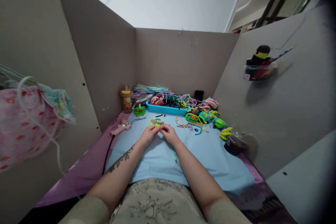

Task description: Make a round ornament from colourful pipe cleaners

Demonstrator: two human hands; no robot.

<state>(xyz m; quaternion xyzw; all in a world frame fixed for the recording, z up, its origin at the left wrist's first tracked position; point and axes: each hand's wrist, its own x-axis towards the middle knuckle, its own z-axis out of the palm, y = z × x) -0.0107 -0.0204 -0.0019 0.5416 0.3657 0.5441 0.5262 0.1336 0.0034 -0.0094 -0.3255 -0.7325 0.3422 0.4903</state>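
My left hand (149,135) and my right hand (169,134) meet over the middle of the blue cloth (154,161), fingertips pinched together. Whatever they pinch is too small to make out; a speck of pink shows at the fingertips. Just beyond them lies a yellow-green fuzzy piece (156,121) with other colours in it, partly hidden by the fingers. A teal strand (174,154) lies on the cloth beside my right forearm. Right of my hands are loose orange and blue pipe cleaners (201,131).
A blue tray (168,110) heaped with colourful pipe-cleaner pieces stands at the back. A pink glue gun (122,127) with a black cord lies left, near a green fuzzy figure (140,110) and a lidded cup (126,100). A dark tub (233,146) stands right. Grey panels surround the table.
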